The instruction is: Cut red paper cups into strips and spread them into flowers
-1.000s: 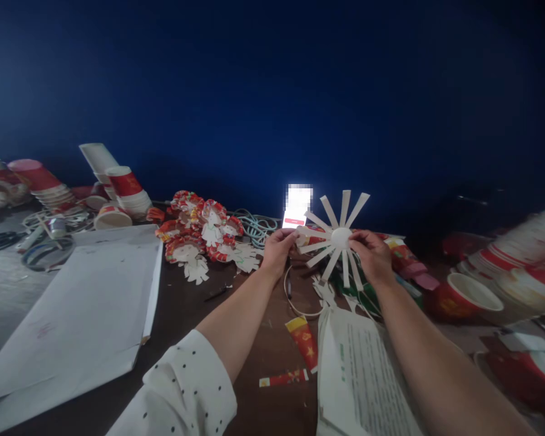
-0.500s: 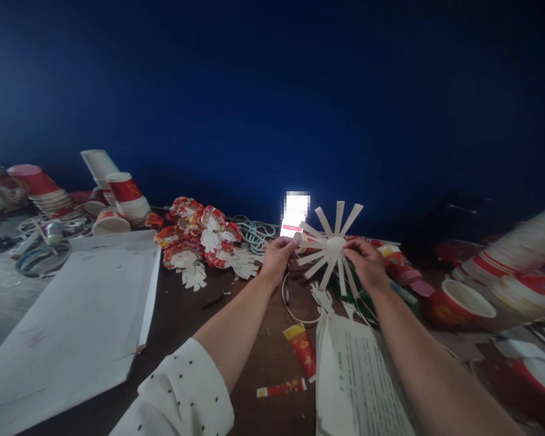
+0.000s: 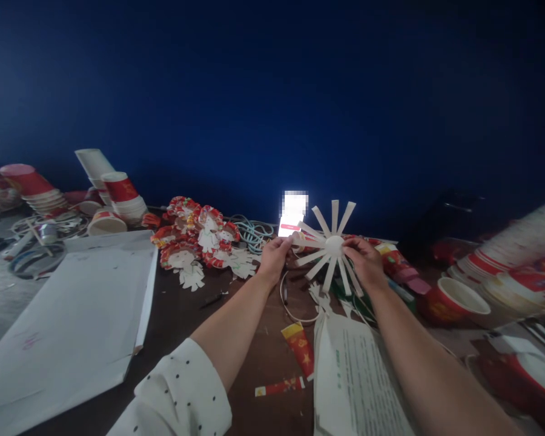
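Both hands, left hand [image 3: 274,257] and right hand [image 3: 366,260], pinch a cut paper cup [image 3: 330,247] fanned into strips above the cluttered table [image 3: 181,309], by paper dolls [image 3: 195,242], a lit phone [image 3: 293,213] and unreadable printed sheets [image 3: 358,375].

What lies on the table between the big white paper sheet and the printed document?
In the head view, between white sheet and printed document: bare dark table, the left forearm, red paper scraps.

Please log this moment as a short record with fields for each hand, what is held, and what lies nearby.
left hand: pinches one strip of the cut paper cup
right hand: grips the cup at its round base
cut paper cup: white strips fanned out, held above the dark table
behind: glowing phone
left of hands: red paper dolls, white sheets
right: red cup
below: printed page
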The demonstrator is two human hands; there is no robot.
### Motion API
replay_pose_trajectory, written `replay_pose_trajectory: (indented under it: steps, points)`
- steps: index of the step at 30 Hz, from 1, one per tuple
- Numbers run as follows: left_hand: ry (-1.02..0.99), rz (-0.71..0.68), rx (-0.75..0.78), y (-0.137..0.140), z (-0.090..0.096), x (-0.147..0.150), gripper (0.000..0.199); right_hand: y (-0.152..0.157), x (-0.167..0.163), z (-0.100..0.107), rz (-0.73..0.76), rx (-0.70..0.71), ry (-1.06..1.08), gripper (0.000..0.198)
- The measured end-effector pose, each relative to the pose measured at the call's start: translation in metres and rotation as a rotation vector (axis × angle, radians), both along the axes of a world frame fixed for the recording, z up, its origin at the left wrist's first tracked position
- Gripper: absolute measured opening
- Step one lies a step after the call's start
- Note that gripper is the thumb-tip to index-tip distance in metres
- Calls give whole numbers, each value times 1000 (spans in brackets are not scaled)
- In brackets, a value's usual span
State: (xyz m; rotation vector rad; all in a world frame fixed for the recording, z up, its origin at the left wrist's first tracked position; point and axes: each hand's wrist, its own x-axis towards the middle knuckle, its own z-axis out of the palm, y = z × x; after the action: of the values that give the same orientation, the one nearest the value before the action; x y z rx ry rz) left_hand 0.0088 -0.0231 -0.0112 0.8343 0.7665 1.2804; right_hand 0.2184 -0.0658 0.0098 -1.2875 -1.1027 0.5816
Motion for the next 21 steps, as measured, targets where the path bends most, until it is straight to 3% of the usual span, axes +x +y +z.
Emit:
replay_pose_trajectory:
  steps: [4,6,16,21]
  points:
    - [27,22,58,-1,2,-1,38,2,1,-1,27,-6,48,13]
    - [33,35,58,-1,4,-1,35,4,4,-1,86,-5,222,14]
    - [23,-12,73,1,-2,-1,37,14,25,-10,789,39,1465,21]
    - [33,-31,81,0,-3,-1,39,16,28,-18,1062,-9,1622,21]
